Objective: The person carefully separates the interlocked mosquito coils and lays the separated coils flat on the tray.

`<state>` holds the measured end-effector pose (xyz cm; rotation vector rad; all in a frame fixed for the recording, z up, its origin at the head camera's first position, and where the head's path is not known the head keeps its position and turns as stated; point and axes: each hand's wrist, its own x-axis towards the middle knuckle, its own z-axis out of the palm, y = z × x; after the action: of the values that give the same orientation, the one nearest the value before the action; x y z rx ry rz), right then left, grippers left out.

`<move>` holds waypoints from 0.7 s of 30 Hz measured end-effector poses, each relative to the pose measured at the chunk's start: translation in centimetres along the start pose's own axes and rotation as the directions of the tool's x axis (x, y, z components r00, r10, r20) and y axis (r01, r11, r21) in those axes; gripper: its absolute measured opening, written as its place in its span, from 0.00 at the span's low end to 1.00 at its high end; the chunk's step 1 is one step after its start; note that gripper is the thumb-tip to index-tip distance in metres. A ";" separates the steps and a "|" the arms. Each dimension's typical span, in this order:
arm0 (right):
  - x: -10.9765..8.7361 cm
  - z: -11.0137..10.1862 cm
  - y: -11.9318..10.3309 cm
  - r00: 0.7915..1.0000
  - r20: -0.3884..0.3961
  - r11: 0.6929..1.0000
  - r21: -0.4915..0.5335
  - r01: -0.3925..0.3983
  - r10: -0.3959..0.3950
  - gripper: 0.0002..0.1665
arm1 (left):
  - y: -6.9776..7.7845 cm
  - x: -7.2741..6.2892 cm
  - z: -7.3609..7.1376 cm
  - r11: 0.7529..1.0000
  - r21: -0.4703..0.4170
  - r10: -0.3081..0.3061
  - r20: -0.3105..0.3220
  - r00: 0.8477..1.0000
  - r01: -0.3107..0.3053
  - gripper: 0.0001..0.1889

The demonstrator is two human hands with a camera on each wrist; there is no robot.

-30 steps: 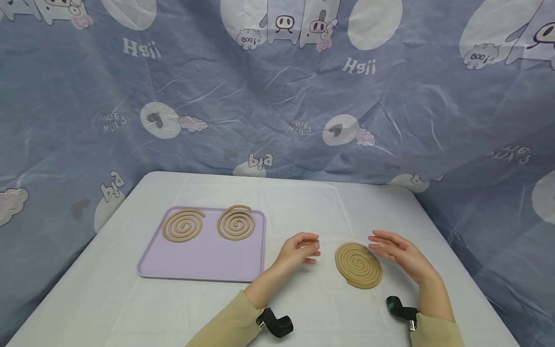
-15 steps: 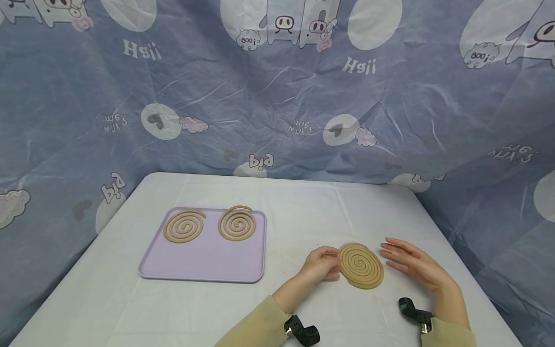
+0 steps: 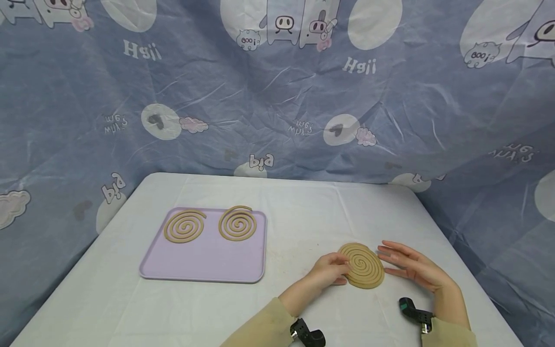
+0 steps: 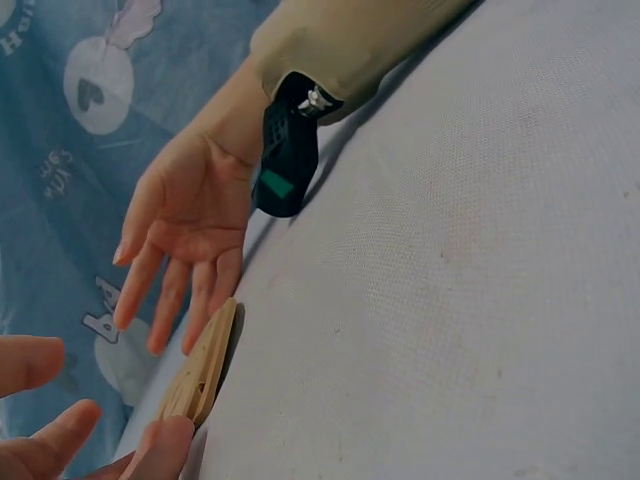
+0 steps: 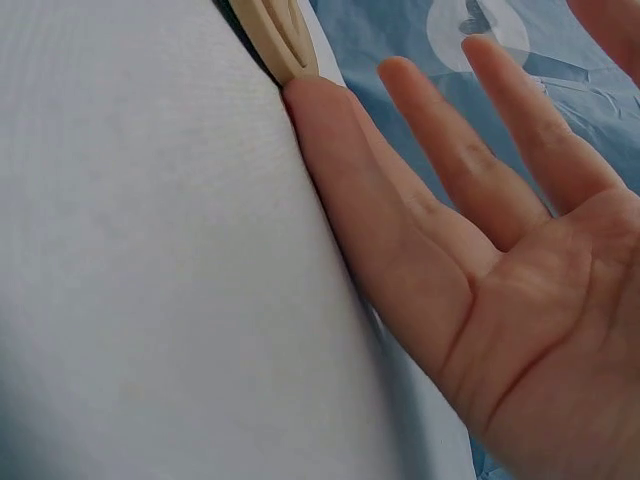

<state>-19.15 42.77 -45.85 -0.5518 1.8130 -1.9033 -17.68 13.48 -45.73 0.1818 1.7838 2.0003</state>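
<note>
A tan round mosquito coil [image 3: 364, 265], its rings packed tightly, lies on the white tabletop between my two hands; from the side it looks thick and layered. My left hand [image 3: 327, 271] is at its left edge, with fingertips over the rim and the fingers loosely bent. In the left wrist view, one fingertip [image 4: 168, 440] meets the coil's near edge while the other fingers are spread above. My right hand [image 3: 418, 267] stands on its side with straight, spread fingers. In the right wrist view, its lowest finger [image 5: 335, 130] touches the coil's edge.
To the left, a lilac tray [image 3: 199, 265] holds two loose single coils along its far side: one left mosquito coil [image 3: 175, 236] and one right mosquito coil [image 3: 228, 233], whose outer end overhangs the rim. A blue printed curtain [image 3: 277, 120] hangs behind the table.
From beside the tray, my left hand has moved right and reached the coil's left edge. My right hand shifted right, then slightly back to the coil. The tray's coils stay put.
</note>
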 end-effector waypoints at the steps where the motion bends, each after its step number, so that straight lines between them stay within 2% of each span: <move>1: 0.0 0.0 0.0 1.000 -0.002 1.000 0.000 0.001 -0.001 0.29 | 0.0 0.0 0.1 1.000 0.006 0.009 0.003 1.000 -0.009 0.14; 5: 0.0 0.2 -0.1 0.999 -0.031 1.000 -0.003 -0.012 0.012 0.30 | 0.1 -0.1 0.3 0.998 0.049 0.045 -0.003 0.999 -0.045 0.14; 9: 0.1 0.3 -0.1 0.999 -0.039 1.000 0.021 -0.015 0.015 0.31 | 0.4 -0.5 0.5 0.989 0.122 0.090 -0.059 0.994 -0.082 0.14; 12: 0.4 0.5 -0.1 0.999 -0.033 1.000 0.026 -0.014 0.015 0.31 | 0.5 -0.6 0.5 0.986 0.141 0.105 -0.097 0.990 -0.091 0.14; 21: 0.6 0.9 -0.3 0.995 -0.090 0.999 -0.032 -0.041 0.038 0.33 | 0.7 -0.5 0.7 0.996 0.081 0.054 -0.101 0.993 -0.046 0.14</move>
<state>-19.10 41.74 -45.48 -0.4450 1.9009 -1.9017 -17.13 13.89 -44.87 0.1522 1.9422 2.0081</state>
